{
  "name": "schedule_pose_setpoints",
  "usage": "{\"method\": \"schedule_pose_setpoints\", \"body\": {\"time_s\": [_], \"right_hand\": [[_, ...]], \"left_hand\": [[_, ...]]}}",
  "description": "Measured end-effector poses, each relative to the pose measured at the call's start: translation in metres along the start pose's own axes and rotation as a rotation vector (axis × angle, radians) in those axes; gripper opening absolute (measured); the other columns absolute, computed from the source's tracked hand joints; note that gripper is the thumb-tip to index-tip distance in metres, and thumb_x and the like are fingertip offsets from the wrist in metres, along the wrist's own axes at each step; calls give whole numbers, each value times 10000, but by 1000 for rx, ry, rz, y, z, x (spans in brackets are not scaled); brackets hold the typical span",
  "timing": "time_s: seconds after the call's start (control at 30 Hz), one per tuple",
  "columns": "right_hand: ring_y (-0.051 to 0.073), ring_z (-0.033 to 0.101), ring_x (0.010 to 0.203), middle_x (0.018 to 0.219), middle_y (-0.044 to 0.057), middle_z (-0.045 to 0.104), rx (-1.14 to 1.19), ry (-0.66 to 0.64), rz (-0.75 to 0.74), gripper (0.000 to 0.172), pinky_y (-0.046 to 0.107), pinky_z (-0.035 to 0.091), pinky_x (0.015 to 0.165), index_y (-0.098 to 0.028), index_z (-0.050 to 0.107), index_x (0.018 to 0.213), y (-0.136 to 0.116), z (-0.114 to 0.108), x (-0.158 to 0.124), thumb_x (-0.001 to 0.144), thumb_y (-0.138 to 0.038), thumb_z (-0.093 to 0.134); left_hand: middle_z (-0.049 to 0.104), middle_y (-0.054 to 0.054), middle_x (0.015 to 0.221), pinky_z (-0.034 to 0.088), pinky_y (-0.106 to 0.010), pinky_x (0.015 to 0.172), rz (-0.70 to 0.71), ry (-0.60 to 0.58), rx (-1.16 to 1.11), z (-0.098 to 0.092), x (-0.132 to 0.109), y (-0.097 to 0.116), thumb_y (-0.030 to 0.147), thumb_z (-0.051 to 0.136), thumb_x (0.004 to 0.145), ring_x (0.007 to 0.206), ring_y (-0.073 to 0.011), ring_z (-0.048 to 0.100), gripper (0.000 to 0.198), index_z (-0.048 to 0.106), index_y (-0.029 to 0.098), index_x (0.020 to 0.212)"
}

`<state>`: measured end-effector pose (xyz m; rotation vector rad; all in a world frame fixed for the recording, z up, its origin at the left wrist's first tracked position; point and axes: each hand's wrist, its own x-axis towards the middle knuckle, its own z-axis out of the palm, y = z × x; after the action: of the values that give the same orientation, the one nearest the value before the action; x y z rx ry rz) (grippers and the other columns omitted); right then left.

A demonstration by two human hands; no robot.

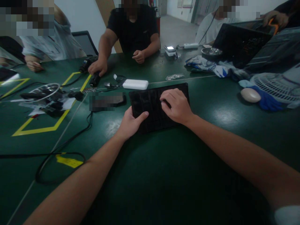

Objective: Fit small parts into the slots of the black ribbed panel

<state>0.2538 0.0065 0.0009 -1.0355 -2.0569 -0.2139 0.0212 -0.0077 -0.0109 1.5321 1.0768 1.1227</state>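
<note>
A flat black tray with many small compartments (153, 95) lies on the dark green table (164, 175) in front of me. My left hand (130, 123) grips the tray's near left corner, thumb laid over its top. My right hand (177, 106) rests on the tray's middle right, fingers curled down into the compartments; whether they pinch anything is hidden. A white rectangular box (135, 84) lies just beyond the tray.
A person in black across the table holds a black tool (95, 79). Black cables (58, 156) loop at my left, by yellow floor-tape markings (56, 125). A metal ring and parts (47, 93) sit left; gloves, a white fan (276, 86) and a laptop stand right.
</note>
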Motion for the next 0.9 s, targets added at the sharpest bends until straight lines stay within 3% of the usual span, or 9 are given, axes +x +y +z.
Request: {"method": "schedule_pose_setpoints", "body": {"time_s": [0.9], "right_hand": [[255,603,975,1060,71,715,-34,24,-46,140,413,431,863,-210,643,997,1,0,0,940,-212,516]], "left_hand": [[733,-119,1259,534,-511,1061,-12,-5,-12,0,1,-1,421,823,800,1185,-323,683,520,643,168,1217]]}}
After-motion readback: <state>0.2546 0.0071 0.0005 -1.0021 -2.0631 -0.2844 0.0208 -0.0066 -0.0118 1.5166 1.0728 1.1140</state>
